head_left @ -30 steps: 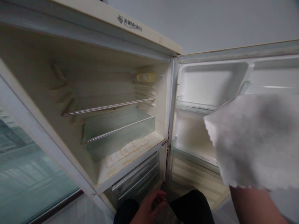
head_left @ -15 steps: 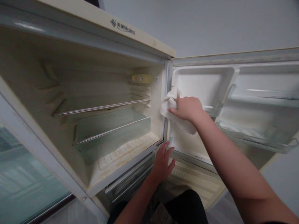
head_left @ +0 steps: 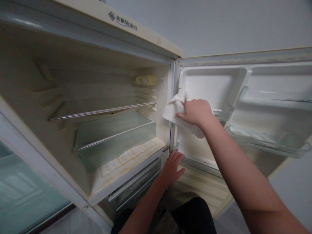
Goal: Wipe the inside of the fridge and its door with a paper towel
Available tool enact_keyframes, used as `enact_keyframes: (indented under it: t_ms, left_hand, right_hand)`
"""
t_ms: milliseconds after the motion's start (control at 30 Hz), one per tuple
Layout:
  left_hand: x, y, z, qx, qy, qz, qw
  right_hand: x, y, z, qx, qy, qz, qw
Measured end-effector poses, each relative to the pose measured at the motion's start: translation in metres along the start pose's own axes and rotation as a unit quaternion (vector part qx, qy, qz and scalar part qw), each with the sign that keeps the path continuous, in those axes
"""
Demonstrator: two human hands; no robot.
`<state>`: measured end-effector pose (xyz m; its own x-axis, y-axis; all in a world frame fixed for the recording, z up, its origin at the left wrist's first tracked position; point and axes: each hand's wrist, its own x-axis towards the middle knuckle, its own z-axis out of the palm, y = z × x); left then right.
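A white cloth (head_left: 173, 110) is bunched in my right hand (head_left: 197, 112), its loose edge hanging below the fingers. The cloth lies against the hinge-side edge of the open fridge door (head_left: 213, 83). Lower down, my left hand (head_left: 172, 167) has its fingers spread and holds nothing. Its fingertips are near the hinge and the door's lower inner corner; whether they touch I cannot tell. To the left the fridge compartment (head_left: 97, 78) stands open, with stains on its floor.
Inside the compartment are a glass shelf (head_left: 104, 112) and a clear drawer (head_left: 119, 136). Clear door racks (head_left: 268, 143) jut out at the right. Below, a second compartment holds drawers (head_left: 136, 182), beside its open ribbed door (head_left: 202, 185). A glass panel (head_left: 24, 185) stands at left.
The view has shifted slightly. My right hand stays at the door edge while the cloth spreads a little further left. My left hand has moved slightly right, fingers still apart.
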<state>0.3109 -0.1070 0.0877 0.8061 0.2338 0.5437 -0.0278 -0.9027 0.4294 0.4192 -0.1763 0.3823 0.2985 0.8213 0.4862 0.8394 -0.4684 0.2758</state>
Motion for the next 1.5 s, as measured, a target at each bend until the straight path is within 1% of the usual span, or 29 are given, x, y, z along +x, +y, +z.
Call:
enact_keyframes:
  t_ms: [167, 400, 600, 667, 733, 833, 900, 1033, 1267, 1500]
  left_hand:
    - [-0.003, -0.005, 0.005, -0.002, 0.011, 0.002, 1.0]
    - [-0.004, -0.004, 0.0, 0.007, 0.007, 0.003, 1.0]
    - [-0.005, -0.004, 0.003, 0.007, 0.019, 0.002, 1.0]
    - [-0.004, -0.004, 0.003, 0.01, 0.019, 0.005, 1.0]
    - [-0.004, -0.004, 0.001, 0.01, 0.016, 0.01, 1.0]
    - [-0.003, -0.004, -0.002, 0.006, 0.013, 0.016, 1.0]
    - [-0.003, -0.003, -0.003, 0.003, 0.014, 0.017, 1.0]
    - [-0.004, -0.004, 0.001, 0.004, 0.021, 0.015, 1.0]
    - [-0.006, -0.005, 0.002, 0.007, 0.023, 0.016, 1.0]
    - [-0.007, -0.007, 0.004, 0.011, 0.028, 0.02, 0.999]
  right_hand:
    - [-0.001, -0.004, 0.0, 0.002, 0.006, 0.003, 1.0]
    - [-0.001, -0.006, -0.001, -0.003, 0.008, -0.003, 1.0]
    - [-0.002, -0.007, -0.002, -0.004, 0.001, -0.003, 1.0]
    - [0.002, -0.002, -0.006, 0.001, -0.015, -0.015, 1.0]
    - [0.01, 0.008, -0.011, 0.022, -0.059, -0.038, 0.997]
    - [0.024, 0.028, -0.015, 0.084, -0.136, -0.067, 0.985]
    - [0.031, 0.039, -0.014, 0.125, -0.16, -0.073, 0.976]
    - [0.03, 0.045, -0.01, 0.161, -0.168, -0.088, 0.969]
    - [0.025, 0.038, -0.012, 0.144, -0.168, -0.098, 0.97]
    - [0.024, 0.038, -0.015, 0.144, -0.169, -0.091, 0.971]
